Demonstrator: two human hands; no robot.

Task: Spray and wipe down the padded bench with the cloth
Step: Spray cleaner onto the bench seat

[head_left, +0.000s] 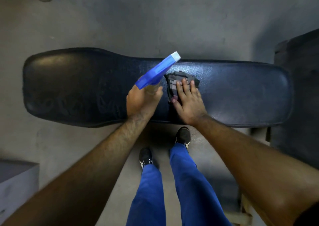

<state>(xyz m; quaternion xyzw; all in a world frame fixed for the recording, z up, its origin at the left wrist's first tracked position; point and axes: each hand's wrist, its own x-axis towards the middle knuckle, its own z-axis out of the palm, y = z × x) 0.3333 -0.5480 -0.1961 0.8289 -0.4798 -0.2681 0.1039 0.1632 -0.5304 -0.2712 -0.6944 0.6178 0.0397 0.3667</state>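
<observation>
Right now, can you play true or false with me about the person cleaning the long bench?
1. The left hand holds a blue spray bottle. True.
2. The cloth lies on the floor. False: it lies on the padded bench, under the right hand.
3. The right hand presses on the cloth with straight fingers. True.
4. The bench padding is bright red. False: it is dark, nearly black.
5. The person wears blue trousers and dark shoes. True.
</observation>
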